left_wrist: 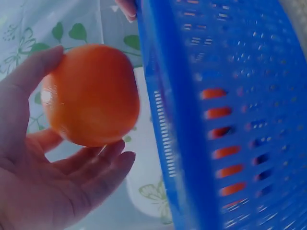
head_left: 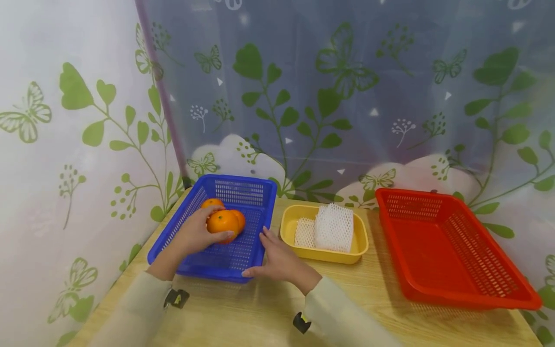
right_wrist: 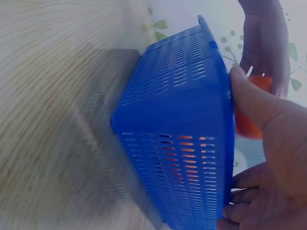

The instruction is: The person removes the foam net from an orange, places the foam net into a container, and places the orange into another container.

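Observation:
My left hand (head_left: 194, 235) reaches into the blue plastic basket (head_left: 212, 276) and grips an orange (head_left: 223, 221), thumb on one side and fingers on the other. In the left wrist view, that orange (left_wrist: 93, 96) shows above the basket rim. Two more oranges sit close by, one behind it (head_left: 212, 203) and one partly hidden at its right (head_left: 240, 221). My right hand (head_left: 279, 258) holds the basket by its near right corner, fingers on the right rim and thumb on the front rim.
Right of the basket stands a small yellow tub (head_left: 334, 256) with white foam net sleeves (head_left: 334, 229) in it. A red plastic basket (head_left: 451, 260) stands at the far right of the wooden table (head_left: 347, 289). Patterned curtains (head_left: 295, 120) hang behind and at the left.

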`<state>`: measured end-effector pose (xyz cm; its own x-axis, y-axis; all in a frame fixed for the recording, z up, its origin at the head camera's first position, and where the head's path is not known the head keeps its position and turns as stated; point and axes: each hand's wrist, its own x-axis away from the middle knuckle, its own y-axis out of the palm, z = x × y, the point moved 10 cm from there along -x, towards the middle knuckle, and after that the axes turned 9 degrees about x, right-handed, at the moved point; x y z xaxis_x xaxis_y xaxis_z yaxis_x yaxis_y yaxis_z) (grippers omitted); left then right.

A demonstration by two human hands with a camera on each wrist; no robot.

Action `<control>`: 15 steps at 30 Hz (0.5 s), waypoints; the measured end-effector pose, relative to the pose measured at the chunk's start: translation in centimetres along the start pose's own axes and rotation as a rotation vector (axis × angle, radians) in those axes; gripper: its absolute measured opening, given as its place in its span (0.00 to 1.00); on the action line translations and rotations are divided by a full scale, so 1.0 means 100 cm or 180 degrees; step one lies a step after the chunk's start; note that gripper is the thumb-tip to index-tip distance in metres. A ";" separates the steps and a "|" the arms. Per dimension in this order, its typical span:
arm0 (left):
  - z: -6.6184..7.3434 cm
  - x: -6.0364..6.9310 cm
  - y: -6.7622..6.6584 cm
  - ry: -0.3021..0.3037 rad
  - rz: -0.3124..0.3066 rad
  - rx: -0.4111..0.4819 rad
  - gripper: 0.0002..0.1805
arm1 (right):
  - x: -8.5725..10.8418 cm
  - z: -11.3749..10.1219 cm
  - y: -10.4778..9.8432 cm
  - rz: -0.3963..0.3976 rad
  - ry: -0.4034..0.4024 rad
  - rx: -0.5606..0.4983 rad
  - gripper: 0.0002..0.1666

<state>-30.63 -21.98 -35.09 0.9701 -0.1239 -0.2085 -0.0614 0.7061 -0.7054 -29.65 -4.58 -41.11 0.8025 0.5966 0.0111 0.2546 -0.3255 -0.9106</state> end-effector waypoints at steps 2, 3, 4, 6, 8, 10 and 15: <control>0.002 -0.004 -0.002 0.0050 -0.0036 -0.0124 0.40 | 0.000 -0.002 0.001 -0.0047 0.0021 0.0036 0.64; 0.002 -0.006 -0.003 0.0071 -0.0065 -0.0194 0.40 | 0.000 -0.002 0.001 -0.0071 0.0032 0.0046 0.65; 0.003 -0.009 -0.004 0.0077 -0.0108 -0.0276 0.39 | -0.001 -0.003 0.001 -0.0089 0.0041 0.0052 0.65; 0.003 -0.016 -0.004 0.0047 -0.0252 -0.0456 0.38 | -0.001 -0.004 0.002 -0.0122 0.0060 0.0063 0.65; 0.001 -0.023 -0.002 -0.0049 -0.0466 -0.0656 0.37 | -0.002 -0.004 0.002 -0.0132 0.0066 0.0092 0.65; 0.000 -0.030 0.003 -0.0168 -0.0711 -0.0842 0.37 | -0.002 -0.004 0.002 -0.0135 0.0060 0.0142 0.65; -0.002 -0.044 0.022 -0.0440 -0.1209 -0.1157 0.38 | -0.002 -0.004 0.000 -0.0197 0.0078 0.0202 0.65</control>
<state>-35.09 -20.03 -35.89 0.9602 -0.2134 0.1803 0.2460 0.3400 -0.9077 -29.60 -5.01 -40.99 0.7994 0.5958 0.0776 0.2700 -0.2409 -0.9322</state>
